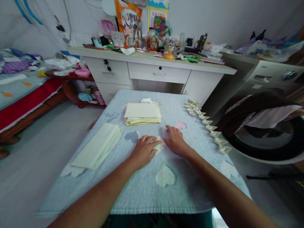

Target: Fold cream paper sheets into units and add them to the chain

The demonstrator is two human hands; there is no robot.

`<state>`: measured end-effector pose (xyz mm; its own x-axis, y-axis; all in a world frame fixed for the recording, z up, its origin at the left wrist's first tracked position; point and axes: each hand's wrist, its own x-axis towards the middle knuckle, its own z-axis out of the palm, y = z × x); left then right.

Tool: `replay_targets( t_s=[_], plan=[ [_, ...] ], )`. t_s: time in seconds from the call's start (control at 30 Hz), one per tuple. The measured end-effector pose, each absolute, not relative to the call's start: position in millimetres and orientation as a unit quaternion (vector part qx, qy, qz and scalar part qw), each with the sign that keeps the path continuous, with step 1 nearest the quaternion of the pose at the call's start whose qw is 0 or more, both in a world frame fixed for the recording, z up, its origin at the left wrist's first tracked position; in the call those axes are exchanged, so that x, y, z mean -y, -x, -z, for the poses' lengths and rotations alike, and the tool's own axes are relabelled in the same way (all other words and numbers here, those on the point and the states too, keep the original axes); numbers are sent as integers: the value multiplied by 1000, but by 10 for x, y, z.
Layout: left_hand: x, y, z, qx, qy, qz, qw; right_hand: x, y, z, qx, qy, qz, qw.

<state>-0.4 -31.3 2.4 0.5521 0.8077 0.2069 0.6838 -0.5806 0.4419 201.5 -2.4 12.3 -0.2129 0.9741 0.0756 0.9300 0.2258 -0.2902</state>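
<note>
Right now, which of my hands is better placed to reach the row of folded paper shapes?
Probably your right hand: it lies nearer the folded paper shapes, with open cloth between. Your left hand is farther away, touching the small paper.

The person has two hands, a left hand (143,152) and a right hand (176,140), at one small paper (162,144). One table (185,190) bears two larger paper piles: one flat stack (142,110), one folded bundle (97,145). One row of folded paper shapes (210,128) overlaps too closely to count.

A home was indicated by a red-edged wooden bed (28,102), silver-grey front-loading washing machine (269,73) and square pink clock (108,27).
</note>
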Motion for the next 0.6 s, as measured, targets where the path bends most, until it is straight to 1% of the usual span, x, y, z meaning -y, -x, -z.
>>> replay_targets(
  t_s=[0.1, 0.27, 0.37, 0.47, 0.6],
  plan=[
    [291, 12, -62, -422, -862, -220, 177, 90, -2112, -246, 795, 572, -155, 130],
    [253, 24, -73, -422, -848, -250, 201, 233, -2112, -397, 853, 476, -174, 124],
    [237, 36, -59, -425, -832, -278, 222, 293, -2040, -400, 867, 447, -186, 120],
    [227, 46, -59, -438, -810, -307, 238, 306, -1981, -356, 868, 437, -190, 139],
    [223, 65, -98, -429, -813, -305, 248, 278, -1957, -249, 868, 425, -178, 185]
  ],
)
